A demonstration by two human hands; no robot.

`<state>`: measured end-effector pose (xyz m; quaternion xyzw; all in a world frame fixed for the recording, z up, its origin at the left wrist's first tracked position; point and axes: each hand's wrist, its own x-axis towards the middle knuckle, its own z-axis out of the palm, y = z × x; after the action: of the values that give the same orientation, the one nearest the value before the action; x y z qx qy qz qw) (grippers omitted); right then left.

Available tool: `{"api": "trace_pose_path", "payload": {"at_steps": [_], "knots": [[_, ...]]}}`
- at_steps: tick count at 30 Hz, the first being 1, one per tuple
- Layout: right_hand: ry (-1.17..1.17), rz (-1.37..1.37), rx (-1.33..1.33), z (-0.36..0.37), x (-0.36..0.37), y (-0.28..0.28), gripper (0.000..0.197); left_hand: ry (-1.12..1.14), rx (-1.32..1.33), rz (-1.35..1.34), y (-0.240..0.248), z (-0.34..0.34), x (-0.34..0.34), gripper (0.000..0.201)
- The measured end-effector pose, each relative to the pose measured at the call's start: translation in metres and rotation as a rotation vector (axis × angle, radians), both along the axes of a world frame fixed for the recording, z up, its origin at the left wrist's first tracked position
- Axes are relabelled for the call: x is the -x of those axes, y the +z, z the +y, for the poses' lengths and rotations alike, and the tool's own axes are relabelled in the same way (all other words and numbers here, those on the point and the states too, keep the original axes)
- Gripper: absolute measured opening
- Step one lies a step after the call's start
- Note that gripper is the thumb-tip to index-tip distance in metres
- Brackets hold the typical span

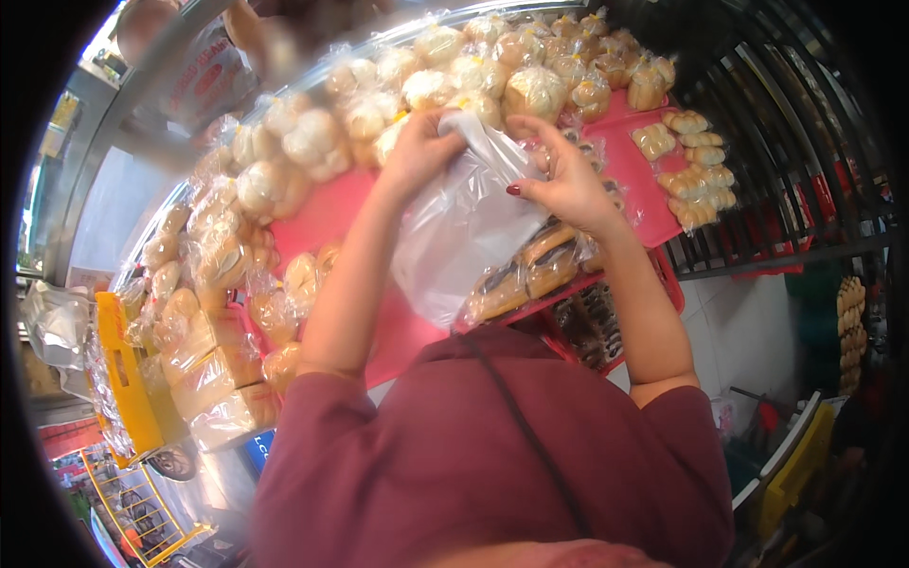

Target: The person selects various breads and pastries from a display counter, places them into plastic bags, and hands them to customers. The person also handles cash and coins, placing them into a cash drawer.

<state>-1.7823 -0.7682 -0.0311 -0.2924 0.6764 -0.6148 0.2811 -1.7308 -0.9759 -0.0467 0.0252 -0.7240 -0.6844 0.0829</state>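
Note:
A thin white plastic bag (454,232) hangs in front of my chest over the pink trays. My left hand (423,151) is closed on its gathered top edge, fingertips pinched together. At the bag's right side is my right hand (573,185), its thumb and index finger apart. The thumb lies against the plastic or just beside it; the other fingers are partly hidden. Partly behind the bag, long dark-topped breads (549,260) in clear wrap lie on a tray near me. Whether the bag holds anything cannot be made out.
Wrapped round buns (535,92) are piled along the far side. Small braided rolls (696,180) lie on the right of a pink tray (653,210). Boxy wrapped loaves (222,364) and a yellow crate (123,369) stand at left. Dark metal bars (795,142) close off the right.

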Motion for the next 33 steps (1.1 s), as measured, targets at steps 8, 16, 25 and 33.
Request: {"api": "trace_pose_path", "payload": {"at_steps": [8,16,25,33], "knots": [[-0.02,-0.319,-0.018,-0.023,-0.049,-0.035,0.033,-0.162,0.64,-0.025,0.005,-0.024,-0.017,0.037],[-0.262,-0.819,0.412,-0.044,-0.096,-0.08,0.034,0.281,1.06,0.556,-0.019,-0.013,-0.026,0.029],[-0.376,-0.929,0.57,-0.035,-0.12,-0.078,0.029,-0.158,-0.164,-0.041,-0.062,0.02,-0.099,0.033],[-0.32,-0.94,0.473,-0.007,-0.108,-0.095,0.021,-0.149,-0.031,0.036,-0.073,0.048,-0.097,0.018]]}}
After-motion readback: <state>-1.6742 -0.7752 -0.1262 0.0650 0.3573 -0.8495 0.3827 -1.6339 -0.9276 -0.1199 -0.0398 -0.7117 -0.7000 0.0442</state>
